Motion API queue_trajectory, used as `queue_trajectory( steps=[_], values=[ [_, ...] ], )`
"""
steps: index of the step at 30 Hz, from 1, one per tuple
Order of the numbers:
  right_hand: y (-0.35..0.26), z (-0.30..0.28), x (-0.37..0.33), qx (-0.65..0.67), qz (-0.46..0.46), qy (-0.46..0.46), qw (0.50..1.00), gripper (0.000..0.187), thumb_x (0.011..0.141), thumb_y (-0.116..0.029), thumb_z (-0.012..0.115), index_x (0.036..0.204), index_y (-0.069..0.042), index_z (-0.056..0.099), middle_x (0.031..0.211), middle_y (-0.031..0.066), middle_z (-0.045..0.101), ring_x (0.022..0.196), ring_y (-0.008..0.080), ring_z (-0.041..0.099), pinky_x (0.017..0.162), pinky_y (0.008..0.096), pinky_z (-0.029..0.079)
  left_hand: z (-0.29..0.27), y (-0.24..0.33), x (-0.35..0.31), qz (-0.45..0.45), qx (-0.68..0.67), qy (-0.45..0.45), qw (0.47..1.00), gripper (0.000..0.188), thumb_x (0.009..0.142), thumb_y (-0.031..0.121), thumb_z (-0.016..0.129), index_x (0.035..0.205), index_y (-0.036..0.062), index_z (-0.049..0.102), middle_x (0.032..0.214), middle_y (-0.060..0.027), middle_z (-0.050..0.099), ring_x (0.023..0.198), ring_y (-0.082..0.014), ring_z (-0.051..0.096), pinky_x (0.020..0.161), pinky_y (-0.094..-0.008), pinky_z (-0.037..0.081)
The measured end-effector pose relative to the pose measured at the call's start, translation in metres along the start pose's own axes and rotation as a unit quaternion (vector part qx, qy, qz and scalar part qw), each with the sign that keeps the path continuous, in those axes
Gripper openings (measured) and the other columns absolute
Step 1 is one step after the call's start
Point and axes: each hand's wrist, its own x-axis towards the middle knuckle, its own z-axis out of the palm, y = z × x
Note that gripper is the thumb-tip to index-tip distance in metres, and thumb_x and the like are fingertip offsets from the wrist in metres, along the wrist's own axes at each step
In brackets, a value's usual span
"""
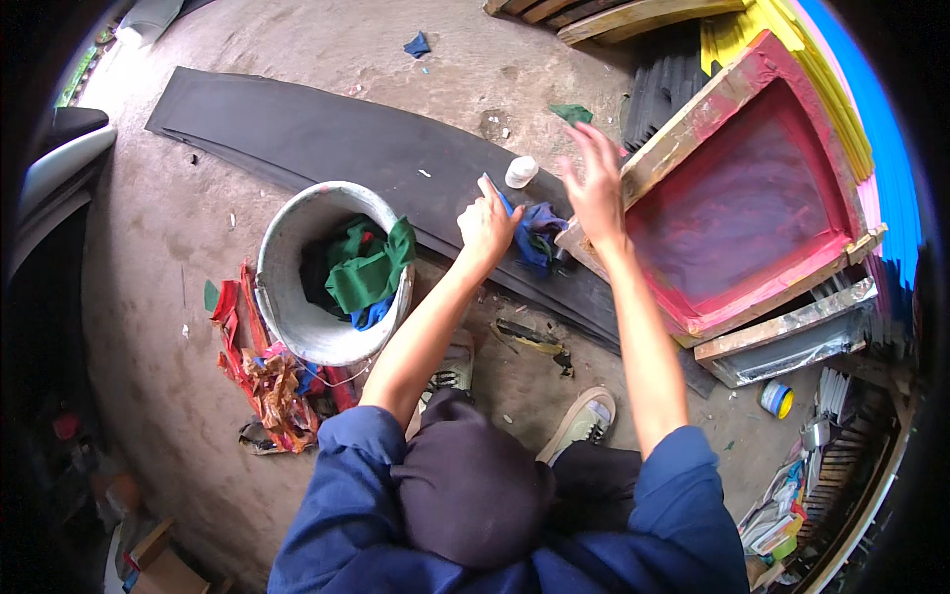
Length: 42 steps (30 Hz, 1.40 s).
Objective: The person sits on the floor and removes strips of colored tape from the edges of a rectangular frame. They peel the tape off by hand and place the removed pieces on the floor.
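Reaching out over a stack of long black sheets (pixel 327 129), both bare hands show near its right-hand part. Left hand (pixel 485 228): fingers curled in, with a thin blue strip (pixel 503 197) showing just beside them; whether the hand grips it, cannot tell, as the knuckles mask the inner side. Right hand (pixel 596 193): fingers spread and loose, blurred, no object seen in it. It overlaps the edge of the wooden frame (pixel 665 136); contact unclear. Frame sits at right, inner panel stained red and purple. Crumpled blue cloth (pixel 539 226) lies on the sheets between the hands, partly behind the left one. White lump or small tub (pixel 521 172) stands just beyond, its kind hard to make out. Bucket (pixel 269 272) to the left; green cloth (pixel 361 272) inside covers most of the darker contents. Lap and one shoe (pixel 455 368) partly hidden by the dark head covering (pixel 473 485). Far rim lost in black.
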Motion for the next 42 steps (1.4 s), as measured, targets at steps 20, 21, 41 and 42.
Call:
queue_trajectory(
  steps=[20,21,41,42],
  values=[
    [0.0,0.012,-0.159,-0.02,0.157,-0.077,0.984,0.027,0.077,0.002,0.057,0.103,-0.003,0.052,0.103,0.0147,0.045,0.093,0.0301,0.051,0.077,0.0373,0.046,-0.073,-0.021,-0.002,-0.04,-0.061,0.086,0.994,0.064,0.068,0.016,0.071,0.111,0.0023,0.025,0.096,-0.0251,0.055,0.083,-0.0409,0.059,0.071,-0.0433,0.05],
    [0.001,0.01,-0.161,-0.028,0.143,-0.059,0.988,0.026,0.077,0.002,0.057,0.102,-0.003,0.052,0.103,0.0142,0.046,0.092,0.0296,0.051,0.076,0.0372,0.046,-0.067,-0.023,0.006,-0.046,-0.05,0.066,0.996,0.064,0.068,0.015,0.071,0.111,0.0023,0.025,0.095,-0.0248,0.055,0.083,-0.0404,0.059,0.07,-0.043,0.05],
    [0.007,0.054,-0.074,-0.017,0.057,-0.205,0.977,0.038,0.085,-0.025,0.054,0.117,-0.004,0.05,0.108,0.0169,0.051,0.101,0.0279,0.05,0.085,0.0362,0.045,-0.072,-0.058,-0.015,0.081,-0.007,0.129,0.988,0.024,0.078,0.017,0.061,0.097,0.0053,0.051,0.091,-0.0111,0.058,0.088,-0.0274,0.057,0.076,-0.0371,0.045],
    [0.008,0.054,-0.08,-0.066,0.033,-0.225,0.971,0.046,0.083,-0.031,0.054,0.12,-0.005,0.047,0.115,0.0196,0.047,0.106,0.0315,0.047,0.089,0.0384,0.042,-0.071,-0.057,-0.016,0.094,0.002,0.118,0.989,0.023,0.078,0.017,0.061,0.096,0.0061,0.052,0.091,-0.0101,0.058,0.088,-0.027,0.056,0.076,-0.0369,0.045]
  ],
)
